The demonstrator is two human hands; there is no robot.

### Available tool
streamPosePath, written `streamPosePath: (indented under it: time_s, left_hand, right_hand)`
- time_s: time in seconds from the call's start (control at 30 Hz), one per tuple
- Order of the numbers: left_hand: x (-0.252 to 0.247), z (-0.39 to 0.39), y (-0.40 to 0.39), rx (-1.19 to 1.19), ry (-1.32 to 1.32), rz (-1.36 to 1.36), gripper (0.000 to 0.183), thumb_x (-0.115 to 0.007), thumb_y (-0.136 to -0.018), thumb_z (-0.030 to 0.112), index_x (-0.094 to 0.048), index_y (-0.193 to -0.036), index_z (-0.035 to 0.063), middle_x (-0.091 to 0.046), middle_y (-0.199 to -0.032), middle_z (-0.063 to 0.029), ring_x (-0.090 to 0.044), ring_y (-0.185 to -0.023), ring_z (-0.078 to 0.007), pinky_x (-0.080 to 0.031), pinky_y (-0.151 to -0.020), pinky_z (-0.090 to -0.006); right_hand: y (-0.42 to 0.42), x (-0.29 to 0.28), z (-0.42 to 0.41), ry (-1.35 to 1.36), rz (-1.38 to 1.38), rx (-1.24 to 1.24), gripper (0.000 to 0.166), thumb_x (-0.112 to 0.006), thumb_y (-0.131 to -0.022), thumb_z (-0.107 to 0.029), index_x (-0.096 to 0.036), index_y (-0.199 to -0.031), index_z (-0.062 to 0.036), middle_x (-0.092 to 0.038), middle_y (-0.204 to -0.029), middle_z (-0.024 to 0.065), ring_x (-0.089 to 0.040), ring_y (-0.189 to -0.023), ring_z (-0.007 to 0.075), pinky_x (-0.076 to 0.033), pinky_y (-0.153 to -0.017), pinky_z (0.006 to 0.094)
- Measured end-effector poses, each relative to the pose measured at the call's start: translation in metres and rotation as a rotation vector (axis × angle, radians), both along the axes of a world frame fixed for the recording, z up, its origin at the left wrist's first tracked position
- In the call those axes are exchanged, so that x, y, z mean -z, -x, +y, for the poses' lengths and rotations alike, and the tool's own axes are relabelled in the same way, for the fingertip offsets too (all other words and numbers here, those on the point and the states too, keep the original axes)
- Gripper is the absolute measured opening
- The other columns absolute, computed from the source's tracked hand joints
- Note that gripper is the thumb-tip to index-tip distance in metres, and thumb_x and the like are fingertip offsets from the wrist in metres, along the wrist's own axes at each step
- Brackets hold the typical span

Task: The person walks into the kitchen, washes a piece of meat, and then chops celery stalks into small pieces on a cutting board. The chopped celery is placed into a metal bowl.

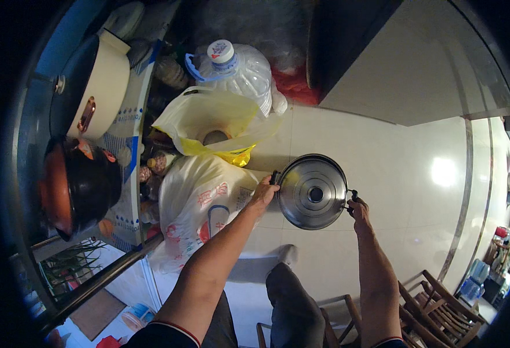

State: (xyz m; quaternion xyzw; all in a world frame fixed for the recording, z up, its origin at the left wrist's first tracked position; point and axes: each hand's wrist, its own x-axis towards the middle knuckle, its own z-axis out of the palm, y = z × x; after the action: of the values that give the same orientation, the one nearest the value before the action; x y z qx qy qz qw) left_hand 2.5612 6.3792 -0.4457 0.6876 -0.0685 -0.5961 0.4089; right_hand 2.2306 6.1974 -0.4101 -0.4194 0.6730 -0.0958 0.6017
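Before me, above the tiled floor, is a round stainless-steel pot with its lid on; a black knob sits at the lid's middle. My left hand grips the black side handle on the pot's left. Around the opposite handle closes my right hand. Left of the pot, a white plastic bag with red print stands on the floor, close to my left forearm. Behind that bag is a gaping yellow and white plastic bag with a round thing inside, not clear enough to name.
A large clear plastic bottle with a white cap stands at the back. On the left shelf are a cream pot and a dark clay pot. Wooden chairs stand at lower right. A grey cabinet-like panel juts in at upper right.
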Motion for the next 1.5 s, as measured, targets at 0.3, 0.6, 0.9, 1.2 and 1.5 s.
streamPosePath:
  time_s: [0.3, 0.6, 0.9, 1.2, 1.5]
  left_hand:
    - [-0.009, 0.02, 0.016, 0.087, -0.066, -0.115, 0.048, -0.062, -0.09, 0.038, -0.058, -0.126, 0.006, -0.06, -0.123, -0.0122, -0.056, -0.111, -0.0276, -0.044, -0.097, -0.0418]
    - [-0.185, 0.284, 0.042, 0.418, -0.103, -0.587, 0.035, -0.061, -0.097, 0.03, -0.069, -0.085, -0.0023, -0.068, -0.08, -0.0151, -0.063, -0.074, -0.0272, -0.049, -0.073, -0.0413]
    - [-0.386, 0.45, 0.064, 0.67, -0.204, -0.761, 0.033, -0.08, -0.08, 0.034, -0.075, -0.083, 0.0016, -0.073, -0.083, -0.0171, -0.07, -0.078, -0.0344, -0.053, -0.076, -0.0444]
    - [-0.533, 0.559, 0.013, 0.345, -0.328, -0.835, 0.038, -0.069, -0.085, 0.047, -0.077, -0.091, 0.0096, -0.074, -0.088, -0.0159, -0.071, -0.086, -0.036, -0.053, -0.072, -0.0488]
    - [-0.563, 0.907, 0.093, -0.072, -0.882, -0.623, 0.035, -0.064, -0.087, 0.038, -0.075, -0.089, 0.0044, -0.071, -0.097, -0.0259, -0.069, -0.091, -0.0432, -0.054, -0.082, -0.0515]
  right_hand:
    - [0.017, 0.029, 0.031, 0.042, 0.151, -0.102, 0.031, -0.067, -0.088, -0.019, -0.065, -0.112, 0.0011, -0.065, -0.099, 0.0094, -0.059, -0.089, 0.021, -0.047, -0.081, 0.0368]
    - [-0.015, -0.206, 0.285, 0.176, 0.274, -0.198, 0.035, -0.062, -0.086, -0.027, -0.065, -0.112, -0.003, -0.067, -0.105, 0.0253, -0.064, -0.103, 0.0448, -0.051, -0.089, 0.0531]
    - [0.178, -0.35, 0.577, -0.09, 0.44, -0.128, 0.04, -0.062, -0.09, -0.04, -0.075, -0.103, -0.005, -0.072, -0.099, 0.0236, -0.069, -0.094, 0.0409, -0.053, -0.081, 0.0502]
    - [0.298, -0.413, 0.623, -0.368, 0.095, 0.059, 0.028, -0.056, -0.092, -0.022, -0.066, -0.076, -0.0014, -0.069, -0.077, 0.0177, -0.064, -0.061, 0.0263, -0.052, -0.056, 0.0391]
    - [0.198, -0.412, 0.504, -0.316, -0.021, -0.304, 0.02, -0.062, -0.089, -0.016, -0.067, -0.099, 0.0011, -0.07, -0.087, 0.017, -0.067, -0.061, 0.027, -0.056, -0.051, 0.0398]
